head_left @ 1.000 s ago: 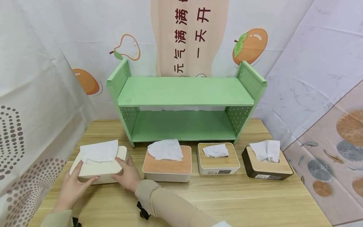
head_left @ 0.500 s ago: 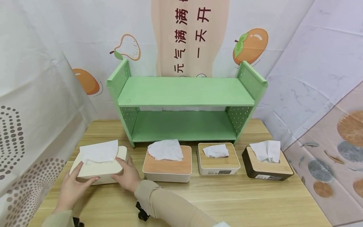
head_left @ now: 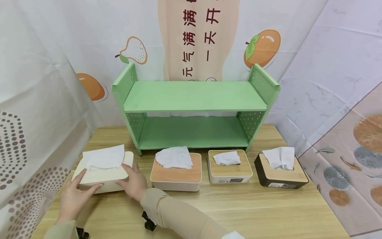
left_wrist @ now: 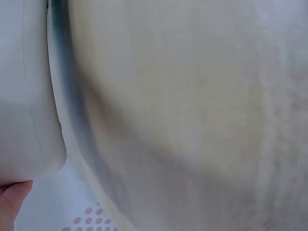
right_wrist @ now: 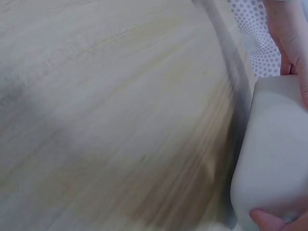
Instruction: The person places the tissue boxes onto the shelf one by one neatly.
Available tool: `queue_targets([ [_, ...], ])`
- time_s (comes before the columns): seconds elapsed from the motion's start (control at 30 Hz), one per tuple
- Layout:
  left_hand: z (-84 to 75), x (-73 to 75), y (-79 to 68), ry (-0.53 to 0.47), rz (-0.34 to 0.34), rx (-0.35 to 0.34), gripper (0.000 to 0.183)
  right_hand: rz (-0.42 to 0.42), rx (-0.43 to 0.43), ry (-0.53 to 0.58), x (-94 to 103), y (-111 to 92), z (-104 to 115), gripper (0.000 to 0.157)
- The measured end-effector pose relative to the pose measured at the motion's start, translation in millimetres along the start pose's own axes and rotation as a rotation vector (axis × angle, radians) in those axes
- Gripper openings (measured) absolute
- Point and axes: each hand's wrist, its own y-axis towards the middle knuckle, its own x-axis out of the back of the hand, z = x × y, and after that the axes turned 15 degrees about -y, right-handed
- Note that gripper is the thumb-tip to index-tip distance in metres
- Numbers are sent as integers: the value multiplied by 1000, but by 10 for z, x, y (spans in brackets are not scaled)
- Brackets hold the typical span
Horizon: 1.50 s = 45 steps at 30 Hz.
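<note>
A cream tissue box (head_left: 104, 177) with a white tissue (head_left: 104, 158) sticking out of its top is between both hands at the left of the table. My left hand (head_left: 73, 200) grips its left front corner, and my right hand (head_left: 134, 184) grips its right end, thumb on the front. In the left wrist view a fingertip (left_wrist: 14, 197) touches the end of the box (left_wrist: 29, 106). Shadow lies under the box in the right wrist view, where it appears slightly off the table.
A green two-tier shelf (head_left: 194, 96) stands at the back. To the right are a white tissue box with an orange-brown lid (head_left: 176, 176), a smaller one with a wooden lid (head_left: 231, 171) and a black one with a wooden lid (head_left: 282, 174). Printed cloth (head_left: 38, 83) surrounds the table (head_left: 238, 209).
The cream tissue box has risen slightly in the head view, held by both hands. Until half a second ago it stayed in place. The other boxes have not moved.
</note>
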Motion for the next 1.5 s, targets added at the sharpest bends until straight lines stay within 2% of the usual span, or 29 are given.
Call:
queue_targets([
  [0.1, -70, 10, 13, -12, -41, 1, 87, -54, 28, 1, 8, 3, 10, 56],
  [0.2, -157, 29, 27, -29, -70, 27, 85, -145, 77, -18, 29, 5, 24, 56],
  [0.3, -239, 64, 47, -57, -107, 21, 86, -229, 133, -65, 74, -3, 46, 55],
  [0.37, -296, 93, 57, -86, -142, -17, 87, -266, 168, -93, 120, -16, 64, 55],
  [0.5, -415, 145, 94, -89, -242, -157, 89, -340, 243, -141, 246, -27, 97, 57],
  [0.6, -518, 203, 124, -105, -278, -202, 91, -390, 306, -163, 358, -32, 123, 58],
  [0.73, -653, 262, 153, -102, -301, -230, 91, -426, 361, -155, 517, -56, 148, 59],
  [0.87, -770, 282, 175, -82, -341, -320, 87, -467, 390, -155, 683, -60, 154, 59],
  [0.93, -830, 281, 178, -76, -352, -341, 82, -496, 407, -176, 772, -54, 146, 58],
  [1.07, -952, 255, 188, -138, -362, -361, 72, -556, 448, -195, 953, -48, 104, 56],
  [1.17, -1060, 235, 206, -189, -379, -403, 64, -601, 461, -169, 1086, -53, 56, 54],
  [1.3, -1232, 224, 198, -216, -361, -434, 56, -678, 485, -128, 1255, -83, -6, 52],
  [1.4, -1348, 182, 195, -256, -376, -462, 52, -739, 509, -132, 1386, -123, -37, 51],
  [1.5, -1449, 120, 220, -309, -424, -513, 48, -806, 520, -149, 1536, -156, -52, 50],
])
